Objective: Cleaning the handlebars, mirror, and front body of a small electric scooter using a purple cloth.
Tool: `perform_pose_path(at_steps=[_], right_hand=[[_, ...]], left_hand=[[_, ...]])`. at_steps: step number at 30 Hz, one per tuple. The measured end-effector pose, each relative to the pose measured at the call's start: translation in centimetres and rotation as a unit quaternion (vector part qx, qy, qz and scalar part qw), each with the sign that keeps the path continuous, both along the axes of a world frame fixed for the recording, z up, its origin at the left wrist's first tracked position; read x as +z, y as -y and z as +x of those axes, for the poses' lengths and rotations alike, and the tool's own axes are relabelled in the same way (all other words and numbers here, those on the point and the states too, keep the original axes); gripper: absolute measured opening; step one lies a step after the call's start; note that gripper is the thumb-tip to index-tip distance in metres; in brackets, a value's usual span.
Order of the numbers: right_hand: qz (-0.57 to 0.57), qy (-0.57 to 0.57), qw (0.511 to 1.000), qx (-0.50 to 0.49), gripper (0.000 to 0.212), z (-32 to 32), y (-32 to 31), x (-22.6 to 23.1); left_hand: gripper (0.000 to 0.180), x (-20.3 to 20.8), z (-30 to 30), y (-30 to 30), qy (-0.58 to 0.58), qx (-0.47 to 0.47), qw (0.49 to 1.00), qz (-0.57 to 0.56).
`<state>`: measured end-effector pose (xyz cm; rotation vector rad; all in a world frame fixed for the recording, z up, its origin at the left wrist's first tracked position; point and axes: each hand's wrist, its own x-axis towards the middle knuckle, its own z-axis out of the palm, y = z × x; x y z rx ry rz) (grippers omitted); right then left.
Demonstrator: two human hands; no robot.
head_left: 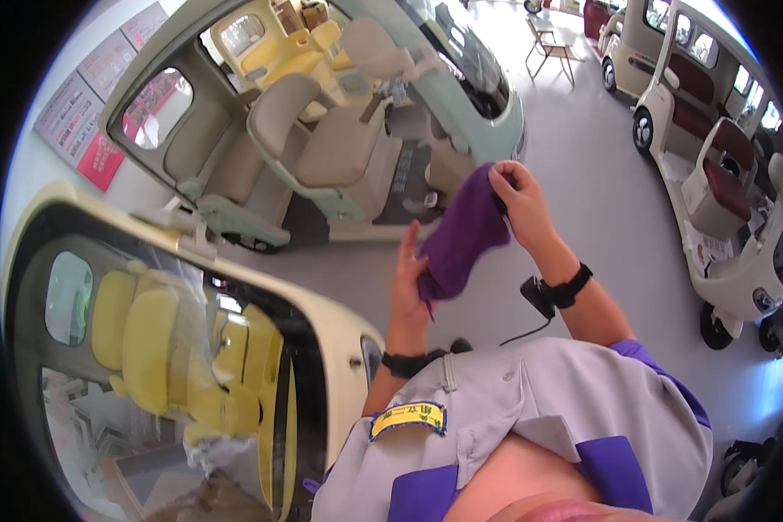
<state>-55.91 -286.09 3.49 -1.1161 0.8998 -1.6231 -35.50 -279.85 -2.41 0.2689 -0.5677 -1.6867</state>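
A purple cloth (463, 237) is stretched at a slant between my two hands, above the grey floor. My right hand (524, 205) pinches its upper right end between thumb and fingers. At the lower left end my left hand (408, 280) holds the cloth, with one finger pointing up beside it; the cloth hides part of this hand. A thin purple strip hangs down next to the left wrist. Both wrists carry black bands, and a small black device (538, 297) with a cable sits at the right one.
A pale green open-sided vehicle (331, 204) with beige seats stands ahead. Close on my left is a cream vehicle (335, 313) with yellow seats behind glass. On the right stands a white vehicle (700, 248) with dark red seats. A folding chair (552, 54) is farther back.
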Motion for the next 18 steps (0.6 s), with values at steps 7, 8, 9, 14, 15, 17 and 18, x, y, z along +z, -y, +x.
perform_pose_path(at_steps=[7,8,9,14,15,17,18], right_hand=[[-0.003,0.078,0.996,-0.032,0.014,-6.3,9.9,1.7],[-0.013,0.083,0.996,-0.04,0.016,-7.2,11.5,1.4],[-0.023,0.087,0.995,-0.047,0.017,-7.9,13.1,1.1],[-0.011,0.102,0.995,0.011,0.017,-10.2,21.3,0.9],[-0.008,0.098,0.995,0.036,0.017,-10.7,23.5,0.5],[-0.002,0.079,0.995,0.056,0.016,-11.2,27.8,-0.4],[0.004,0.059,0.996,0.063,0.016,-11.3,30.2,0.0]], left_hand=[[0.043,3.7,-2.9,14.8,0.129,0.09,0.978,-0.138],[0.038,5.0,-3.6,15.8,0.136,0.092,0.975,-0.147],[0.038,5.5,-4.2,17.1,0.138,0.092,0.975,-0.147],[0.025,5.3,-6.2,24.9,0.1,0.094,0.985,-0.102],[0.025,5.5,-6.5,26.4,0.1,0.106,0.984,-0.106],[0.022,6.0,-7.0,28.9,0.145,0.209,0.964,-0.072],[0.022,6.7,-7.4,30.2,0.143,0.227,0.96,-0.079]])
